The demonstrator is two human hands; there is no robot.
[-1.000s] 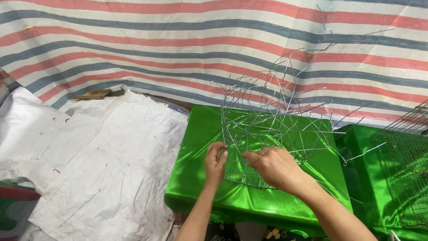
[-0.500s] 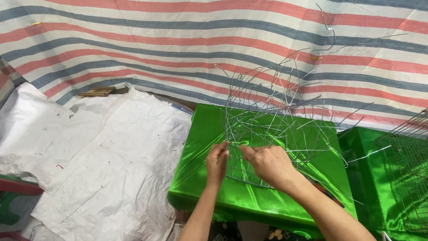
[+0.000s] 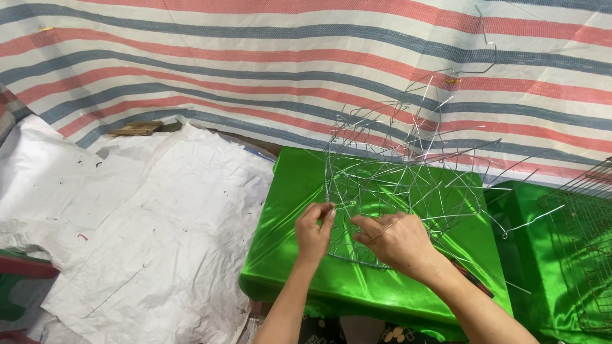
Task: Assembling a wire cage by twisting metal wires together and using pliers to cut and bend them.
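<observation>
Two bare hands work at one wire frame (image 3: 389, 185), seen from the head camera looking down.

Wire frame: an unfinished basket-like weave of thin silver wire, standing on a table (image 3: 287, 255) draped in shiny green cloth. Near side forms a rough open grid; many loose wire ends stick up and out to the right, one long end curling high against the backdrop.

Left hand (image 3: 313, 230): at the near left corner of the frame. Thumb and forefinger pressed together, pinching a wire at that corner; remaining fingers curled in beneath.

Right hand (image 3: 396, 241): just beside the left, on the near lower edge of the frame. Fingers bent and closed around a wire strand, forefinger tip pointing left toward the other hand. Exact strand held cannot be told among the crossings. Hands are near each other but not touching.

Surroundings:
- Striped tarp (image 3: 255, 57) in red, grey-blue and white hangs behind the table as backdrop.
- White woven sheet (image 3: 140, 223), crumpled and spotted, spread to the left of the table.
- Small piece of wood (image 3: 135, 129) lies at the top edge of the sheet against the tarp.
- Second green-covered surface at far right carries a finished wire mesh (image 3: 583, 242) of finer grid, well apart from both hands.
</observation>
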